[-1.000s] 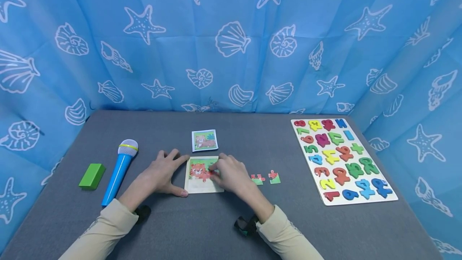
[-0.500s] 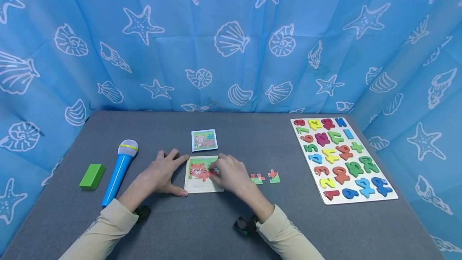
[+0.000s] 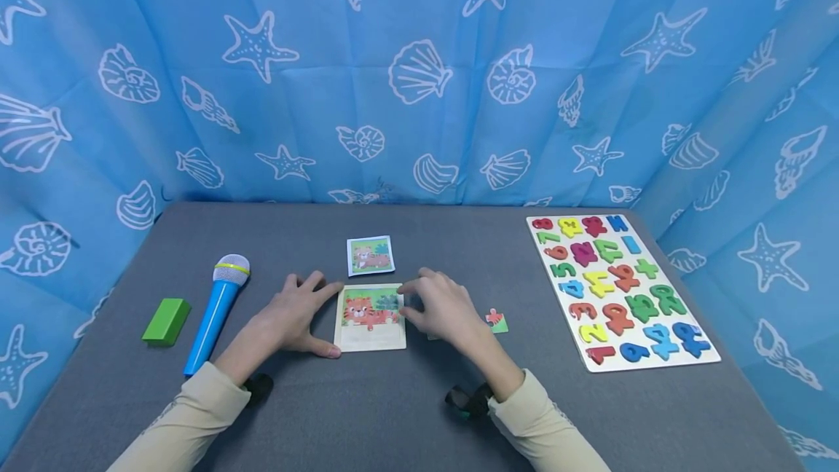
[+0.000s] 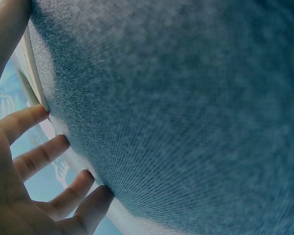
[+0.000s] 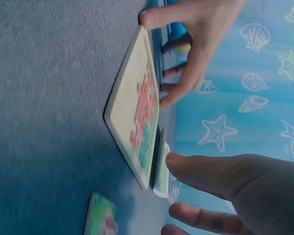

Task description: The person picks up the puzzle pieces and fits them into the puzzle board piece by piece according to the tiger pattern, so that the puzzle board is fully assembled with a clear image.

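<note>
A wooden puzzle board point(image 3: 372, 341) lies flat, with pieces of a tiger picture filling its upper part and bare wood along its near part. My left hand point(image 3: 298, 314) has its fingers spread, index fingertip at the far left corner and thumb at the near left corner. My right hand point(image 3: 442, 304) hovers at the board's right edge. In the right wrist view its thumb point(image 5: 201, 169) and fingers are parted with nothing between them. One loose puzzle piece point(image 3: 496, 320) lies right of that hand. Another puzzle piece point(image 5: 100, 215) is mostly hidden beneath it in the head view.
Just beyond the board lies a small tiger picture card point(image 3: 371, 256). On the left are a blue toy microphone point(image 3: 216, 312) and a green block point(image 3: 167, 322). A white board of coloured numbers and signs point(image 3: 623, 293) lies at right; a blue curtain point(image 3: 419, 130) hangs behind the table.
My right hand has left the tiger picture and moved right, uncovering the pieces there and covering a loose piece. The left hand has stayed at the board's left edge.
</note>
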Demonstrator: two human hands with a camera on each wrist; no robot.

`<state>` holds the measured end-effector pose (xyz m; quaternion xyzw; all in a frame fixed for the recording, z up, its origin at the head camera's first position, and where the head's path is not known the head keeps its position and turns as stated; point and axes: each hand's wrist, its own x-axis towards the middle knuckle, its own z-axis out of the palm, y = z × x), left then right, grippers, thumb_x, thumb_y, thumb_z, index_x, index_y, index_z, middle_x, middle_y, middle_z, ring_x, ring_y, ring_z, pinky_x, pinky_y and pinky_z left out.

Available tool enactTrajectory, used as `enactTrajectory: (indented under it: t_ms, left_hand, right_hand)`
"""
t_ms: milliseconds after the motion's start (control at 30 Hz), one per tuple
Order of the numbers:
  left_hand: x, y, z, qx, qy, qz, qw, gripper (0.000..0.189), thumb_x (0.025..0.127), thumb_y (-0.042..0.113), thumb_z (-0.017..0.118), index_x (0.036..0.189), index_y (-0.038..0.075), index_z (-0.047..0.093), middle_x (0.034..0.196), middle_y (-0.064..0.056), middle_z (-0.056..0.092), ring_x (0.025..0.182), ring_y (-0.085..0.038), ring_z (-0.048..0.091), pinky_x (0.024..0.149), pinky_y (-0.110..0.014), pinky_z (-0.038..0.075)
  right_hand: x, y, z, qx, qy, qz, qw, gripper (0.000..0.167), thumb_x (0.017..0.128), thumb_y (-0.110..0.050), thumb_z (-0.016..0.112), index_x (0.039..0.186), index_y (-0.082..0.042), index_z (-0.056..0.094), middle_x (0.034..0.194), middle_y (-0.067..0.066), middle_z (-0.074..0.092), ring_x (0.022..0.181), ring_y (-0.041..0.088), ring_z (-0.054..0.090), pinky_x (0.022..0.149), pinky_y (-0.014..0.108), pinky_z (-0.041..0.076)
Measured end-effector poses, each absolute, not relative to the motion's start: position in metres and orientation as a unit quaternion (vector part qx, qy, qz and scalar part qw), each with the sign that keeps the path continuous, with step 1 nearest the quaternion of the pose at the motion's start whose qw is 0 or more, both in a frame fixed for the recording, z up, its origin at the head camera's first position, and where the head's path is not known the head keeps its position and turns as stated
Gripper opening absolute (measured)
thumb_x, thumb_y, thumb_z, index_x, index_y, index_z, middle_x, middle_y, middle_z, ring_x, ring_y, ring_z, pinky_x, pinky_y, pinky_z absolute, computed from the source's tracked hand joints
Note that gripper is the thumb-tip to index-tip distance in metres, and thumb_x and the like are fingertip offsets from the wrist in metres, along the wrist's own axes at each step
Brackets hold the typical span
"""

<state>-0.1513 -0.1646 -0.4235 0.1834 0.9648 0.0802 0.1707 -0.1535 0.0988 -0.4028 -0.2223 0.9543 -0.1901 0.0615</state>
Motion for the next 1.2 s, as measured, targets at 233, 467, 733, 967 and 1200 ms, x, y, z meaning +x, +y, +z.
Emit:
enactTrajectory:
  t_ms: [233, 467, 733, 967, 1200]
  left_hand:
    - [-0.152, -0.165, -0.424, 0.183, 0.965, 0.079, 0.172, 0.112, 0.065, 0.071, 0.085, 0.154, 0.017, 0.044, 0.148, -0.020, 0.044, 0.128, -0.053, 0.043, 0.095, -0.069, 0.048]
    - [-0.152, -0.166, -0.424, 0.187, 0.964, 0.083, 0.169, 0.111, 0.066, 0.070, 0.085, 0.154, 0.017, 0.044, 0.147, -0.020, 0.045, 0.127, -0.052, 0.043, 0.094, -0.068, 0.048]
    - [-0.151, -0.165, -0.425, 0.185, 0.965, 0.081, 0.167, 0.111, 0.066, 0.071, 0.085, 0.154, 0.017, 0.044, 0.147, -0.020, 0.045, 0.128, -0.054, 0.042, 0.094, -0.069, 0.048]
    - [-0.151, -0.166, -0.424, 0.186, 0.965, 0.081, 0.167, 0.111, 0.066, 0.071, 0.085, 0.154, 0.017, 0.044, 0.147, -0.020, 0.044, 0.129, -0.054, 0.042, 0.095, -0.069, 0.048]
    - [-0.151, -0.166, -0.425, 0.186, 0.965, 0.082, 0.167, 0.112, 0.066, 0.071, 0.085, 0.154, 0.017, 0.044, 0.147, -0.020, 0.044, 0.129, -0.055, 0.042, 0.095, -0.069, 0.047]
  right_hand:
    - [-0.148, 0.114, -0.401, -0.204, 0.961, -0.178, 0.057, 0.030, 0.089, -0.024, 0.080, 0.118, -0.016, 0.078, 0.106, 0.009, 0.069, 0.078, 0.018, 0.054, 0.059, 0.033, 0.044]
    - [-0.140, 0.125, -0.406, -0.197, 0.961, -0.180, 0.069, 0.031, 0.088, -0.023, 0.081, 0.118, -0.016, 0.078, 0.100, 0.008, 0.067, 0.074, 0.017, 0.047, 0.057, 0.030, 0.036]
    - [-0.133, 0.132, -0.413, -0.203, 0.961, -0.171, 0.073, 0.035, 0.085, -0.025, 0.085, 0.117, -0.015, 0.078, 0.103, 0.008, 0.069, 0.083, 0.020, 0.059, 0.067, 0.039, 0.050]
    - [-0.130, 0.134, -0.416, -0.212, 0.960, -0.173, 0.060, 0.034, 0.082, -0.024, 0.087, 0.113, -0.013, 0.079, 0.097, 0.007, 0.068, 0.079, 0.020, 0.057, 0.066, 0.039, 0.048]
    - [-0.128, 0.134, -0.417, -0.212, 0.959, -0.176, 0.059, 0.030, 0.081, -0.024, 0.087, 0.109, -0.012, 0.080, 0.097, 0.006, 0.068, 0.083, 0.021, 0.059, 0.068, 0.041, 0.049]
